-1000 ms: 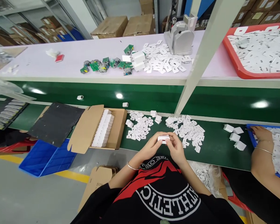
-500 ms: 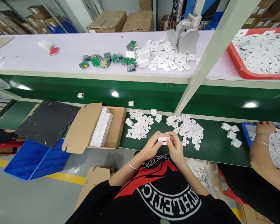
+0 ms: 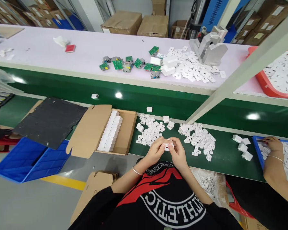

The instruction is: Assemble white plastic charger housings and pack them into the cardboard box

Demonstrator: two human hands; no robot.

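Observation:
A small white plastic housing [image 3: 168, 145] sits between my two hands at the near edge of the green bench [image 3: 228, 156]. My left hand [image 3: 155, 150] pinches its left side and my right hand [image 3: 178, 152] closes on its right side. Just beyond my fingers lie two heaps of small white plastic covers, one on the left [image 3: 150, 131] and one on the right [image 3: 199, 140]. An open cardboard box [image 3: 124, 134] to my left holds a row of white housings [image 3: 111, 131].
A co-worker's hand [image 3: 273, 144] rests in a blue tray [image 3: 258, 147] at the right, beside three white housings [image 3: 242, 147]. The far white table carries green circuit boards [image 3: 127, 64], white covers [image 3: 194, 68], a grey press [image 3: 210, 48] and a red tray [image 3: 266, 86]. A slanted post [image 3: 235, 80] crosses the right.
My hands stay closed on the white housing and have drawn slightly closer together. The view has swung left. The co-worker's hand has shifted a little within the blue tray.

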